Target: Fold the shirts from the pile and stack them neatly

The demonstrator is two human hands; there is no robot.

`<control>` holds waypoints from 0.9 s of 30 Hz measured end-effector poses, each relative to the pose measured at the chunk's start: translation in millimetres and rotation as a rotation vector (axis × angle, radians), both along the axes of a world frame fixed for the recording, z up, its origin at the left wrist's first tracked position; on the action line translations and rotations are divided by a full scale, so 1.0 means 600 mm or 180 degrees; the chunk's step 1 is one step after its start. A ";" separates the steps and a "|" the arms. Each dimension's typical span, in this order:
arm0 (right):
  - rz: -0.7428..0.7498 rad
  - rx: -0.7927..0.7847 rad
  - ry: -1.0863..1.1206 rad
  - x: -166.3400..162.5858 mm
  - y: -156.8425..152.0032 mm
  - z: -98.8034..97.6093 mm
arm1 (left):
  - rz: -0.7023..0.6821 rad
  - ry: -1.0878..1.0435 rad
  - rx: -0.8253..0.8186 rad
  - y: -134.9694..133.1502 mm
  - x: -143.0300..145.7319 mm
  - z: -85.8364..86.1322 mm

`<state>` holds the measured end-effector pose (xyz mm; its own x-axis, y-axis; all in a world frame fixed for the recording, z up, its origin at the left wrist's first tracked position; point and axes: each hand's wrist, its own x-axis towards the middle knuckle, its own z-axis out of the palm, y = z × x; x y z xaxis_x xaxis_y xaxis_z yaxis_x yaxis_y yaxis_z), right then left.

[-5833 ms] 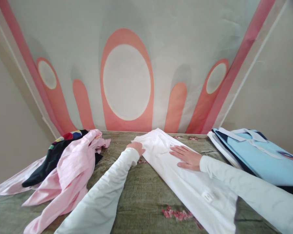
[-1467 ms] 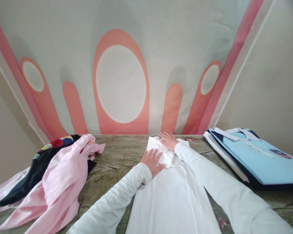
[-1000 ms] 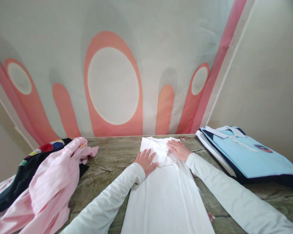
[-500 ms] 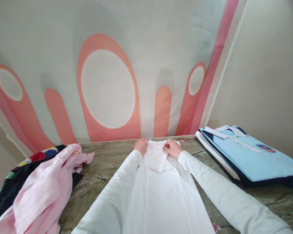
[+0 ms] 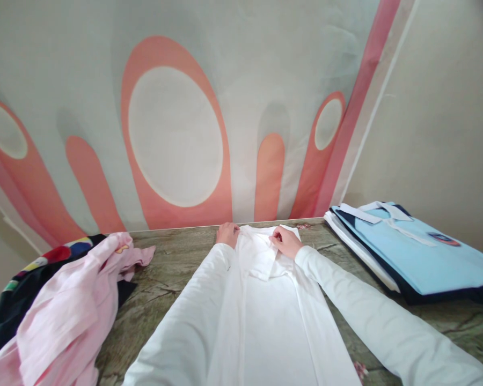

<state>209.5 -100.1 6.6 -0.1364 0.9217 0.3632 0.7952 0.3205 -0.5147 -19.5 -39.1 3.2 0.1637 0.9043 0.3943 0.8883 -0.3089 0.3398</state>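
A white shirt (image 5: 273,316) lies lengthwise on the table in front of me, folded into a long narrow strip with its collar end at the far edge. My left hand (image 5: 227,234) is closed on the far left corner of the shirt's top. My right hand (image 5: 285,241) pinches the cloth at the far right corner, fingers curled. Both my arms wear white sleeves and stretch out over the shirt.
A loose heap of pink cloth (image 5: 64,311) over a dark multicoloured garment (image 5: 28,279) lies at the left. A folded stack topped by a light blue polo shirt (image 5: 414,252) lies at the right. The table (image 5: 177,268) ends at a wall with a pink-patterned hanging (image 5: 177,134).
My hands were flat on the shirt, smoothing it; they have moved up to its far end and closed on the two top corners. The shirt was turned from diagonal to straight.
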 end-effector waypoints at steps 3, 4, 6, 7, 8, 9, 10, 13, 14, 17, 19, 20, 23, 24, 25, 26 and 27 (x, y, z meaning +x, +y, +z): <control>0.0029 -0.0032 0.0278 -0.002 -0.004 0.001 | 0.0034 -0.0047 0.0023 0.000 0.001 -0.001; 0.0013 -0.0042 0.0318 -0.002 -0.004 0.001 | 0.0050 -0.0066 0.0033 0.001 0.002 -0.001; -0.0027 -0.0059 0.0302 -0.001 -0.004 0.000 | 0.0081 -0.0101 0.0049 0.003 0.002 -0.003; -0.0046 -0.0069 0.0238 -0.001 -0.003 0.000 | 0.0093 -0.0117 0.0057 0.004 0.003 -0.004; -0.0065 -0.0079 0.0148 0.000 -0.003 0.000 | 0.0101 -0.0130 0.0066 0.005 0.003 -0.006; -0.0081 -0.0087 0.0047 0.000 -0.002 -0.001 | 0.0106 -0.0140 0.0077 0.006 0.003 -0.007; -0.0099 -0.0096 -0.0047 0.001 -0.001 -0.001 | 0.0109 -0.0146 0.0088 0.007 0.003 -0.008; -0.0135 -0.0130 -0.0223 0.003 0.001 -0.001 | 0.0127 -0.0151 0.0106 0.008 0.004 -0.010; -0.0139 -0.0138 -0.0253 0.003 0.002 -0.001 | 0.0135 -0.0149 0.0107 0.008 0.004 -0.010; -0.0126 -0.0140 -0.0388 0.004 0.000 0.003 | 0.0147 -0.0130 0.0094 0.006 0.005 -0.008; -0.0108 -0.0107 -0.0463 0.005 -0.003 0.007 | 0.0127 -0.0104 0.0094 0.003 0.005 -0.004; -0.0108 -0.0064 -0.0504 0.005 -0.006 0.009 | 0.0108 -0.0089 0.0106 0.000 0.006 -0.001; -0.0138 0.0119 -0.0687 0.005 -0.014 0.018 | -0.0023 -0.0027 0.0225 -0.011 0.006 0.013; -0.0136 0.0168 -0.0770 0.005 -0.017 0.021 | -0.0110 0.0022 0.0296 -0.017 0.007 0.017; -0.0116 0.0198 -0.0857 0.004 -0.019 0.023 | -0.0220 0.0089 0.0367 -0.022 0.009 0.022; -0.0079 0.0204 -0.0941 0.004 -0.020 0.025 | -0.0344 0.0166 0.0431 -0.028 0.011 0.025; -0.0033 0.0198 -0.1025 0.003 -0.021 0.026 | -0.0469 0.0248 0.0480 -0.033 0.014 0.028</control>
<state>211.0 -112.7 22.4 -0.2440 0.9010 0.3586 0.9173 0.3344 -0.2160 -11.3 -59.1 19.9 0.3249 0.8001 0.5043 0.8515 -0.4795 0.2121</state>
